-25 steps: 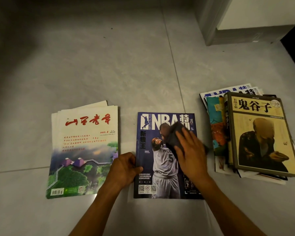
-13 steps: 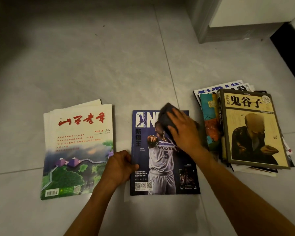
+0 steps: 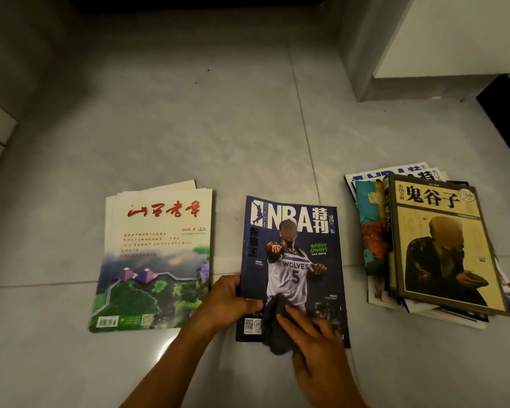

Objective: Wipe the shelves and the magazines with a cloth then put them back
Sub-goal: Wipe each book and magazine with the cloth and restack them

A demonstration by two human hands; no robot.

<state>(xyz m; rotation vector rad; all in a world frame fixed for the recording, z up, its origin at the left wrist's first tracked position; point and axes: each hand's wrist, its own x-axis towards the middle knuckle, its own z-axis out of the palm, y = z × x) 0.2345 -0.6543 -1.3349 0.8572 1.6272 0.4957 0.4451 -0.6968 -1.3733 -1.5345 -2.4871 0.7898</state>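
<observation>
We see the NBA magazine lying flat on the grey tiled floor, between a white-covered stack on its left and a taller, untidy pile on its right. We judge it light, thin and floppy, its glossy cover slippery under a wipe and easy to crease; holding it down near the spine edge, as now, looks the safest way to stop it sliding. The left hand grips that lower-left edge, fingers curled with the thumb lying over the cover. The right hand presses a dark cloth onto the bottom of the cover, its fingers laid flat and close together on top of the soft, bunched fabric. Compared with half a second ago, we find the cloth has travelled from the masthead at the top down to the lower edge, leaving the title and the player's figure uncovered, while the left hand keeps its hold at much the same spot. A pale cabinet base stands beyond the pile.
</observation>
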